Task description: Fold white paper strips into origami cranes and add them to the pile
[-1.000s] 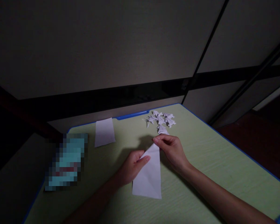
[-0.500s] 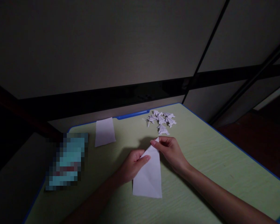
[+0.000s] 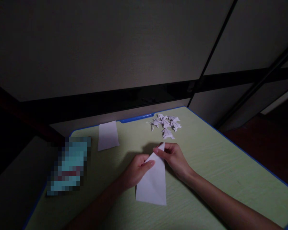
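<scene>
A white sheet of paper (image 3: 153, 187), its top slanting up to a point at the right, is held a little above the green table. My left hand (image 3: 139, 169) pinches its slanted left edge, thumb on top and fingers behind. Near the pointed corner, my right hand (image 3: 172, 156) is closed on the paper, with the thumb across the front and the fingertips partly hidden behind. Just beyond the hands lie several small folded paper figures (image 3: 167, 132) in a cluster.
Another white sheet of paper (image 3: 108, 135) lies flat at the back left of the table (image 3: 211, 156). A pixelated turquoise item (image 3: 70, 163) rests at the left edge. A blue strip (image 3: 138, 118) runs along the back rim, close to cabinet panels (image 3: 124, 48).
My right thumb and fingers have slid slightly down and left along the slanted edge, baring the paper's tip. My left hand keeps its hold in nearly the same place.
</scene>
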Motion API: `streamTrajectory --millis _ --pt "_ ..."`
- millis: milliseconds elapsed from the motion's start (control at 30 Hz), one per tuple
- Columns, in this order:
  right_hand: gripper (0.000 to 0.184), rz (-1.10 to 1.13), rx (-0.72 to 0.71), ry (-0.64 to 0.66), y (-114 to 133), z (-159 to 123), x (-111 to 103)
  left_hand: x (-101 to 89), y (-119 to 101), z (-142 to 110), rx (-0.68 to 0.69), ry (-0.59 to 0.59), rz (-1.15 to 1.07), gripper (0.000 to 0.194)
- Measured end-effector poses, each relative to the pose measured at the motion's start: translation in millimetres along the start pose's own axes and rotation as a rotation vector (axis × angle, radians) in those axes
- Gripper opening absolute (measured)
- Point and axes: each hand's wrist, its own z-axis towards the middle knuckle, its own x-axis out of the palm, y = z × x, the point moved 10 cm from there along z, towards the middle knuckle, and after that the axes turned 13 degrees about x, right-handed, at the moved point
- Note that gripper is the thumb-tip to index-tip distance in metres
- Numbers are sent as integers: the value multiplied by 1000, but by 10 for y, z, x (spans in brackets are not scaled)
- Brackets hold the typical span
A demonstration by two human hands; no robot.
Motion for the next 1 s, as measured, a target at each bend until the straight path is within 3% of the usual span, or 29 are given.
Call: streamTrajectory --millis 300,533,667,833,1000 --pt "36 91 12 59 -37 22 18 -1 9 -8 -27 -11 -5 31" --pt "21 -46 -74 15 101 -6 4 -16 1 2 -8 -19 1 31" --pt "19 6 -81 -23 120 -3 -57 -4 -3 -4 -19 -5 18 30" --pt "27 86 -24 31 69 22 -56 8 3 -14 -31 -5 0 29" --pt "24 103 -68 76 131 17 -40 -18 15 1 -21 -28 -16 31"
